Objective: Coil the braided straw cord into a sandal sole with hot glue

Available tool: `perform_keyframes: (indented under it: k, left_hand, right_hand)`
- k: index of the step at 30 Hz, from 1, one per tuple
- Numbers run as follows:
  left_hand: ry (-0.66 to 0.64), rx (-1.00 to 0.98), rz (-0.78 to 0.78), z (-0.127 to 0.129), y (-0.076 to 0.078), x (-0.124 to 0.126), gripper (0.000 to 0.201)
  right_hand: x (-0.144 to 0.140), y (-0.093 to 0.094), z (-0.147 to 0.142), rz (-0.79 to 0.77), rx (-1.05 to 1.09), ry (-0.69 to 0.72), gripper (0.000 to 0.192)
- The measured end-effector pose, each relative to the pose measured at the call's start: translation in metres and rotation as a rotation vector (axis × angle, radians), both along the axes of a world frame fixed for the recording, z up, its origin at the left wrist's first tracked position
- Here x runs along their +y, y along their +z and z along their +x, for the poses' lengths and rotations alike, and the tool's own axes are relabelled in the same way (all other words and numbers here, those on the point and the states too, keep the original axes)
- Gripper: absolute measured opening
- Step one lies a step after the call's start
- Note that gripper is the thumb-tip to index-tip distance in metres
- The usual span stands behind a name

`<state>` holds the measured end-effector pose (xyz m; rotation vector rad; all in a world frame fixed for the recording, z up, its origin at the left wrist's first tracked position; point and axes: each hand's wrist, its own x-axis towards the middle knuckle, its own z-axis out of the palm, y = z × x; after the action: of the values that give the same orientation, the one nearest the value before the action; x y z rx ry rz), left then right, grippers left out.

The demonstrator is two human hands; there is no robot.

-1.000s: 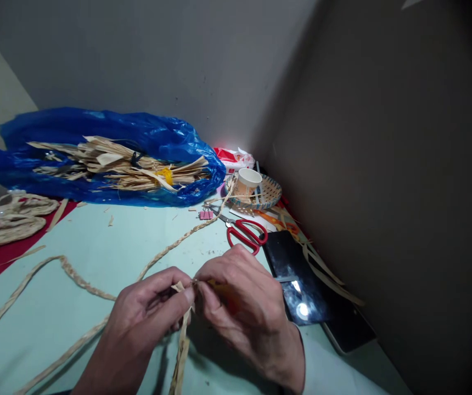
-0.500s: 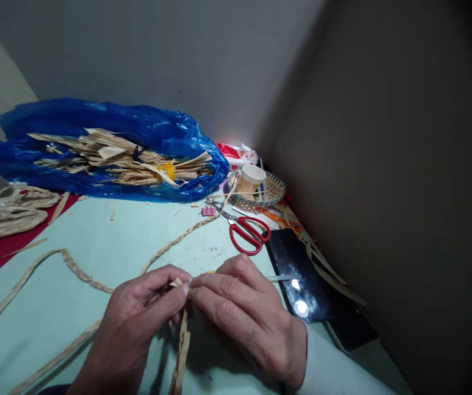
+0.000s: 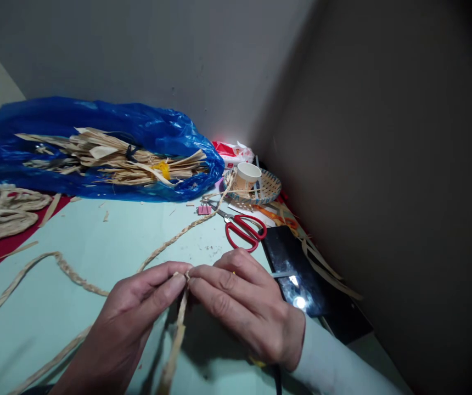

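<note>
A narrow braided straw cord [image 3: 181, 314] runs from my fingertips down toward the front of the table. My left hand [image 3: 135, 310] pinches the cord between thumb and index finger. Close against it, my right hand [image 3: 254, 312] grips the same spot with its fingertips. Bits of yellow show by the right hand, but what they belong to is hidden. A pale thin strip [image 3: 283, 274] sticks out behind that hand, over a black phone-like slab [image 3: 291, 258]. More braided cord [image 3: 178, 236] loops across the table behind and left of my hands.
Red-handled scissors [image 3: 244, 233] and a pink binder clip [image 3: 204, 210] lie beyond my hands. A paper cup [image 3: 246, 178] stands in a woven basket [image 3: 275, 189]. At the back, a blue plastic bag [image 3: 137, 118] holds straw bundles [image 3: 108, 151]. Woven straw pieces [image 3: 9, 214] lie far left.
Both hands stay together, with the fingertips now closer around the cord. The hanging cord has swung slightly left at its lower end. The whole view has shifted a little.
</note>
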<state>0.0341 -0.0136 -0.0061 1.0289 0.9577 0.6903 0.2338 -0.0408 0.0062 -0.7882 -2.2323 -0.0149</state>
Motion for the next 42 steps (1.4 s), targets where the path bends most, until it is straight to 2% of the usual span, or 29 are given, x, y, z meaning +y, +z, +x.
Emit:
perform_keyframes:
  k: [3, 8, 11, 13, 17, 20, 23, 25, 27, 31, 33, 36, 39, 42]
  left_hand:
    - [0.029, 0.026, 0.020, 0.000, 0.003, 0.000, 0.031]
    - [0.068, -0.001, -0.033, 0.002, 0.007, 0.000, 0.021]
    - [0.141, -0.063, -0.062, 0.003, 0.010, -0.002, 0.016]
    - [0.183, -0.038, -0.035, 0.005, 0.013, -0.004, 0.016]
    - [0.271, 0.209, 0.196, 0.007, 0.017, -0.010, 0.014]
    - [0.354, 0.366, 0.394, 0.010, 0.015, -0.014, 0.008]
    - [0.408, 0.455, 0.593, 0.011, 0.010, -0.015, 0.005]
    - [0.397, 0.482, 0.675, 0.009, 0.005, -0.011, 0.007]
    - [0.328, 0.492, 0.716, 0.006, 0.000, -0.006, 0.010]
    - [0.233, 0.451, 0.653, 0.002, -0.006, -0.001, 0.019]
    - [0.247, 0.416, 0.614, 0.003, -0.006, -0.003, 0.025]
    - [0.280, 0.368, 0.602, 0.005, -0.004, -0.006, 0.031]
    - [0.297, 0.303, 0.568, 0.008, 0.000, -0.010, 0.028]
    - [0.368, 0.257, 0.540, 0.010, 0.003, -0.012, 0.024]
  right_hand:
    - [0.000, 0.000, 0.000, 0.023, -0.014, -0.015, 0.029]
    - [0.002, -0.004, -0.003, 0.094, -0.001, 0.050, 0.029]
    - [0.004, -0.003, -0.008, 0.010, 0.123, 0.090, 0.029]
    - [0.004, 0.000, -0.011, -0.113, 0.277, 0.107, 0.030]
    - [0.003, 0.004, -0.013, -0.337, 0.521, 0.040, 0.026]
    - [0.003, 0.003, -0.013, -0.439, 0.564, -0.080, 0.020]
    - [0.003, -0.001, -0.015, -0.516, 0.546, -0.090, 0.018]
    - [0.003, -0.004, -0.018, -0.537, 0.511, -0.084, 0.018]
    - [0.003, -0.006, -0.019, -0.569, 0.483, -0.103, 0.019]
    - [0.003, -0.007, -0.019, -0.684, 0.555, -0.132, 0.022]
    - [0.003, -0.006, -0.018, -0.726, 0.617, -0.137, 0.026]
    - [0.005, -0.004, -0.017, -0.786, 0.669, -0.092, 0.018]
    - [0.006, -0.002, -0.017, -0.818, 0.715, -0.018, 0.015]
    - [0.006, 0.000, -0.015, -0.803, 0.710, 0.004, 0.013]
